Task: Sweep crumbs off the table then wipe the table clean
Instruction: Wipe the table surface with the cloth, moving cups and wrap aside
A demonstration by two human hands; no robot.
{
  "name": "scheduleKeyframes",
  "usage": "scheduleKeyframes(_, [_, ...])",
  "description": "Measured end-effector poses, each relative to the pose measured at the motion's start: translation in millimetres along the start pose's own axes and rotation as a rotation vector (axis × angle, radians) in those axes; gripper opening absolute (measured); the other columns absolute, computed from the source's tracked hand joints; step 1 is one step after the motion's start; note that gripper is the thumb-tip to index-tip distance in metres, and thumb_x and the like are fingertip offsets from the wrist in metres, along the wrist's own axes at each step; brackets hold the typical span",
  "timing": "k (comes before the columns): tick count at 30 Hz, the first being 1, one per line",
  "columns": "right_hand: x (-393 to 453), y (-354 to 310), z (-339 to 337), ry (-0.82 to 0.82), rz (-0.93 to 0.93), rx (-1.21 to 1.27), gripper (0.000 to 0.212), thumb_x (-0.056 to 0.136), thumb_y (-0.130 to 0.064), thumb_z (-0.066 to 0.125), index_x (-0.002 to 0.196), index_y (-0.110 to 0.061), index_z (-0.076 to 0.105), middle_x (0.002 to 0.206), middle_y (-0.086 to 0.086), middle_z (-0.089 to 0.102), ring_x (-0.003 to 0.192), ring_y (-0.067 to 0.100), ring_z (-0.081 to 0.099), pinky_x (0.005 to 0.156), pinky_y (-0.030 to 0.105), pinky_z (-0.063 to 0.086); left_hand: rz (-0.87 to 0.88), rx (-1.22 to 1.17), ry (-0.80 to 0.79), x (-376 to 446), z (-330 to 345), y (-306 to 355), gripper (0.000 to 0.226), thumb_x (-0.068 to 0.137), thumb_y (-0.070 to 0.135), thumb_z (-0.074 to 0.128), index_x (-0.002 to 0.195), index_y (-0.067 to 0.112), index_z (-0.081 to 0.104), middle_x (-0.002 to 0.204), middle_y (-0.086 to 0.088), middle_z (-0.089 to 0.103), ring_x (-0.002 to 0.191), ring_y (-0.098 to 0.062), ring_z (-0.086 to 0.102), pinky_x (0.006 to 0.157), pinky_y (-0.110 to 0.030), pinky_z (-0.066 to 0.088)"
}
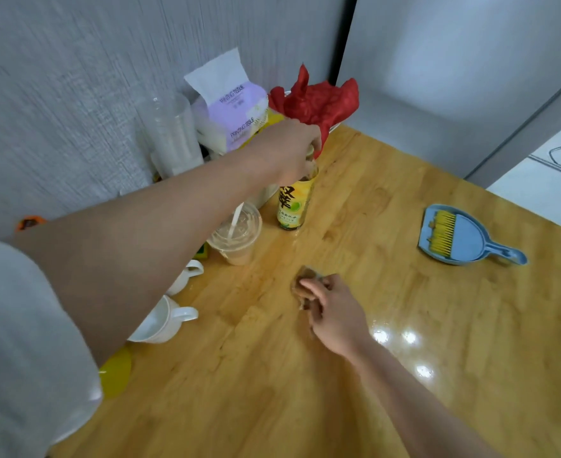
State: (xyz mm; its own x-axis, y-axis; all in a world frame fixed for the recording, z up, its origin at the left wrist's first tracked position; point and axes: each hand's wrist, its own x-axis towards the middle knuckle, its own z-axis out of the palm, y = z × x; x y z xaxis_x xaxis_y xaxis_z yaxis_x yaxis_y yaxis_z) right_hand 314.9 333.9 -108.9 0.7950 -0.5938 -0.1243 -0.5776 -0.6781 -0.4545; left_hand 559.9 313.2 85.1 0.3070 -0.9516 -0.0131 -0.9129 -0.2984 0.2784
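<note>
The wooden table (388, 325) fills the lower right of the view. My right hand (335, 309) presses a crumpled brown cloth (307, 279) flat on the table near its middle. My left hand (292, 147) reaches far across and grips the top of a yellow-labelled drink bottle (294, 203), which stands upright near the wall. A blue dustpan (464, 239) with a yellow-bristled brush (442, 231) lying in it rests on the table at the right.
A lidded plastic cup with a straw (236, 236) stands beside the bottle. Two white mugs (163, 322) sit at the left edge by a yellow disc (115, 371). A tissue pack (229, 110), clear cups (173, 133) and a red bag (318, 100) crowd the wall.
</note>
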Motion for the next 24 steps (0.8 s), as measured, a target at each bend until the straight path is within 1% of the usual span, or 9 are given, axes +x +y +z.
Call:
scheduleKeyframes(2, [-6.7, -26.9, 9.2, -0.101, -0.183, -0.015, 0.045, 0.093, -0.026, 0.057, 0.137, -0.036, 0.053, 0.126, -0.001, 0.05, 0.099, 0.016, 0.057, 0.081, 0.029, 0.052, -0.024, -0.008, -0.017, -9.3, -2.4, -0.3, 0.059, 0.094, 0.037, 0.062, 0.147, 0.025, 0.04, 0.135, -0.006, 0.057, 0.118, -0.026, 0.053, 0.087, -0.037, 0.045])
scheduleKeyframes(4, [-1.4, -33.2, 5.0, -0.198, -0.245, 0.027, 0.046, 0.094, -0.025, 0.057, 0.138, -0.038, 0.052, 0.127, -0.003, 0.049, 0.101, 0.013, 0.058, 0.082, 0.027, 0.053, -0.075, -0.026, 0.004, -29.9, -7.1, -3.1, 0.072, 0.092, 0.051, 0.06, 0.153, 0.027, 0.03, 0.144, -0.005, 0.052, 0.128, -0.028, 0.051, 0.096, -0.042, 0.046])
scheduleKeyframes(8, [30.2, -6.8, -8.1, -0.035, 0.105, 0.095, 0.043, 0.097, -0.026, 0.05, 0.138, -0.037, 0.054, 0.13, -0.001, 0.049, 0.094, 0.018, 0.065, 0.077, 0.036, 0.057, -0.275, -0.155, 0.266, -99.2, -14.4, -19.0, 0.061, 0.09, 0.057, 0.058, 0.138, 0.021, 0.045, 0.131, -0.002, 0.055, 0.112, -0.021, 0.058, 0.089, -0.038, 0.047])
scheduleKeyframes(11, [35.4, -16.2, -2.1, 0.08, 0.272, 0.061, 0.045, 0.097, -0.025, 0.05, 0.141, -0.032, 0.053, 0.13, 0.004, 0.048, 0.107, 0.025, 0.061, 0.081, 0.037, 0.055, -0.501, -0.245, 0.172, -152.8, 5.6, -35.6, 0.079, 0.083, 0.046, 0.071, 0.144, 0.012, 0.035, 0.141, -0.009, 0.042, 0.126, -0.026, 0.048, 0.099, -0.039, 0.042])
scheduleKeyframes(14, [19.6, -43.5, 11.0, 0.0, 0.021, 0.023, 0.044, 0.096, -0.026, 0.053, 0.139, -0.034, 0.055, 0.126, 0.002, 0.049, 0.105, 0.02, 0.058, 0.085, 0.035, 0.053, -0.603, -0.337, 0.029, -176.1, 35.7, -40.9, 0.112, 0.073, 0.041, 0.082, 0.155, 0.012, 0.011, 0.152, -0.015, 0.026, 0.14, -0.032, 0.033, 0.109, -0.043, 0.036])
scheduleKeyframes(17, [8.5, -46.2, 15.0, -0.156, -0.266, 0.033, 0.042, 0.094, -0.024, 0.057, 0.134, -0.037, 0.059, 0.125, -0.003, 0.053, 0.095, 0.013, 0.058, 0.079, 0.026, 0.051, -0.568, -0.293, -0.002, -165.1, 56.3, -41.7, 0.132, 0.07, 0.046, 0.085, 0.157, 0.012, -0.008, 0.16, -0.017, 0.012, 0.147, -0.033, 0.02, 0.114, -0.044, 0.03])
scheduleKeyframes(19, [15.9, -35.9, 12.5, -0.175, -0.245, 0.05, 0.042, 0.095, -0.024, 0.056, 0.134, -0.039, 0.058, 0.125, -0.006, 0.052, 0.093, 0.01, 0.062, 0.076, 0.025, 0.053, -0.566, -0.291, 0.006, -152.1, 66.1, -45.8, 0.135, 0.069, 0.048, 0.087, 0.157, 0.009, -0.008, 0.16, -0.018, 0.012, 0.148, -0.033, 0.02, 0.114, -0.043, 0.03])
scheduleKeyframes(21, [27.0, -25.4, 11.6, -0.078, -0.075, 0.107, 0.041, 0.096, -0.027, 0.054, 0.135, -0.039, 0.056, 0.125, -0.006, 0.05, 0.089, 0.014, 0.067, 0.074, 0.034, 0.057, -0.565, -0.306, 0.001, -138.9, 73.7, -51.4, 0.136, 0.066, 0.05, 0.088, 0.157, 0.007, -0.003, 0.16, -0.018, 0.016, 0.147, -0.032, 0.023, 0.114, -0.042, 0.032])
scheduleKeyframes(24, [33.3, -26.1, 16.7, 0.048, 0.05, 0.017, 0.043, 0.096, -0.027, 0.052, 0.138, -0.034, 0.053, 0.128, 0.0, 0.05, 0.103, 0.02, 0.063, 0.076, 0.034, 0.055, -0.531, -0.278, 0.02, -129.0, 81.0, -56.7, 0.124, 0.064, 0.052, 0.087, 0.154, 0.006, 0.014, 0.151, -0.015, 0.029, 0.139, -0.031, 0.036, 0.107, -0.039, 0.039])
